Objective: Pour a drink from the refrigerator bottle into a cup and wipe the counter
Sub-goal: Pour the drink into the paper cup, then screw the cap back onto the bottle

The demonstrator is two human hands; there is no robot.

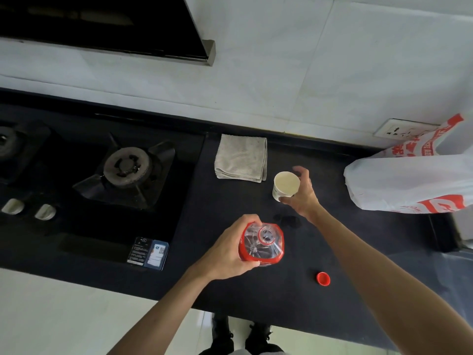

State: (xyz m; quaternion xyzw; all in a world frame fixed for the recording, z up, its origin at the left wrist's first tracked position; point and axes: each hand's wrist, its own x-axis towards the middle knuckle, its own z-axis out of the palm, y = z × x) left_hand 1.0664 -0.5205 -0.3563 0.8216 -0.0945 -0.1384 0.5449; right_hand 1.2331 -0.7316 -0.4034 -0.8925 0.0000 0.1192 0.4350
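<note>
From the head camera, looking steeply down, a dark desk [256,290] runs along a pale tiled wall. The left hand [227,251] grips a clear plastic bottle [265,243] with a red label. Its fingers [247,221] are curled round the far side and the thumb is pressed on the near side. The bottle stands upright with its neck open towards the camera, near the front of the desk. Whether its base touches the surface cannot be told.

The right hand [303,194] holds a white paper cup [286,186], with thumb and fingers wrapped round its right side, clamped on the wall. The cup stands upright on the desk, beyond the bottle and just right of a folded grey cloth [242,157] that lies flat near the wall.

A red cap [323,278] lies on the desk to the right of the bottle, apart from it. Dark wet-looking marks [288,220] show between bottle and cup.

A white and red plastic bag [409,180] sits at the right end, below a wall socket [399,130]. To the left is a black gas hob with a burner [126,163], two pale knobs [45,211] and a sticker [148,253] at its front corner. A range hood [102,24] hangs above. Dark shoes [222,336] show on the floor below.
</note>
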